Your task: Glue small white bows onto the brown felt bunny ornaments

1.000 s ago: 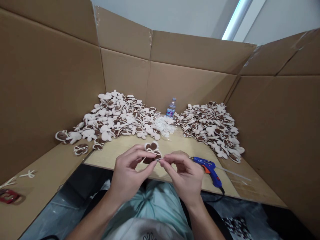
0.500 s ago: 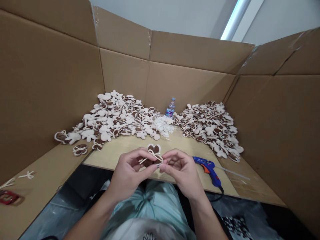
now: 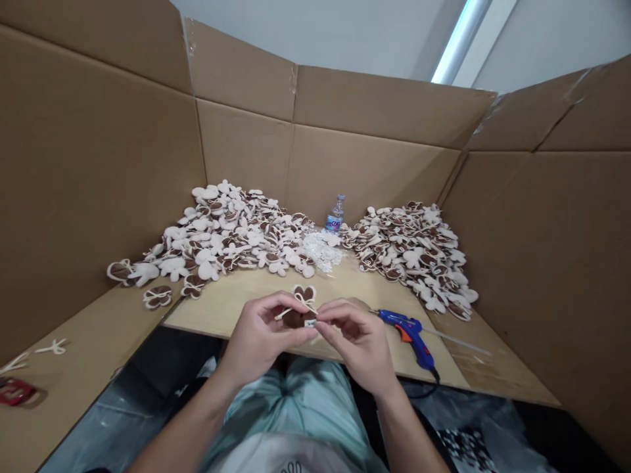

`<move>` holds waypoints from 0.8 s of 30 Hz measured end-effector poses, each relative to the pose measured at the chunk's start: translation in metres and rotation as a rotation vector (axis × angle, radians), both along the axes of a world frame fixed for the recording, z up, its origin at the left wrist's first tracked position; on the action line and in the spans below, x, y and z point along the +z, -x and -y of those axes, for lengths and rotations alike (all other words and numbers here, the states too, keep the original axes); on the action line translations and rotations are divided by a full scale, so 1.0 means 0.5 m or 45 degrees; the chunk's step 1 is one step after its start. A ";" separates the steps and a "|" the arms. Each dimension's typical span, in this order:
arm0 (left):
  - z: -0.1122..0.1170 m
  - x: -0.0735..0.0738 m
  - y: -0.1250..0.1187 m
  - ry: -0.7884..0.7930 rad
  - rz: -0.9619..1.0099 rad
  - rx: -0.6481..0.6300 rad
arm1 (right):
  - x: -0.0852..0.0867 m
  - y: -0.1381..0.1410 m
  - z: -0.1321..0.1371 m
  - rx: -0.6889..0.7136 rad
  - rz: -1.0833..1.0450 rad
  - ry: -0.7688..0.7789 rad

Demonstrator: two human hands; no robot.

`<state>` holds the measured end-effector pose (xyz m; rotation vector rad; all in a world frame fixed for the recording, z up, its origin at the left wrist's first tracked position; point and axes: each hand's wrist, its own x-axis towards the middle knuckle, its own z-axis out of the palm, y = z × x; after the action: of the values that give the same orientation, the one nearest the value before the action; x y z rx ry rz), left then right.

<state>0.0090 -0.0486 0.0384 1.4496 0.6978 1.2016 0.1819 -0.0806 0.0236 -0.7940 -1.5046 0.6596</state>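
Note:
My left hand (image 3: 259, 335) and my right hand (image 3: 355, 341) meet above the near edge of the wooden board (image 3: 236, 299). Both pinch one small brown-and-cream butterfly-shaped piece (image 3: 302, 306) with a thin cream bow on it. The left fingers curl round its left side, the right fingertips press its lower right edge. The piece's lower half is hidden behind my fingers.
Two heaps of the same pieces lie at the back: a left pile (image 3: 227, 236) and a right pile (image 3: 419, 253). A water bottle (image 3: 336, 215) and a clump of white bits (image 3: 323, 249) stand between them. A blue glue gun (image 3: 411, 335) lies right of my hands. Cardboard walls (image 3: 89, 177) enclose everything.
My hands have drawn closer together over the piece, and my right fingers have moved in from its right side onto its lower edge. The piece sits slightly lower.

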 end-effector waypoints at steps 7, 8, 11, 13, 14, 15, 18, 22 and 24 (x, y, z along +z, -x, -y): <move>0.004 -0.001 -0.005 -0.005 -0.064 0.030 | -0.015 -0.009 0.006 -0.022 0.153 -0.104; 0.004 -0.001 -0.005 -0.001 -0.068 0.026 | -0.016 -0.012 0.007 -0.027 0.185 -0.122; 0.004 -0.002 -0.005 0.009 -0.082 0.015 | -0.016 -0.021 0.011 -0.033 0.268 -0.163; 0.005 -0.004 -0.007 0.007 -0.112 0.013 | -0.015 -0.026 0.012 -0.049 0.317 -0.184; 0.006 -0.006 -0.007 0.010 -0.131 0.014 | -0.013 -0.027 0.012 -0.061 0.341 -0.197; 0.006 -0.008 -0.008 0.016 -0.148 0.015 | -0.012 -0.029 0.012 -0.074 0.364 -0.214; 0.007 -0.011 -0.011 0.039 -0.175 0.012 | -0.008 -0.031 0.013 -0.107 0.425 -0.269; 0.008 -0.006 -0.011 0.026 -0.210 0.000 | -0.006 -0.033 0.014 -0.135 0.466 -0.282; 0.009 0.000 -0.011 0.017 -0.226 -0.016 | -0.008 -0.035 0.013 -0.149 0.462 -0.254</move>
<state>0.0144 -0.0531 0.0384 1.5607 0.8146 1.0650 0.1994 -0.0870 0.0198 -0.8710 -1.8032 0.2795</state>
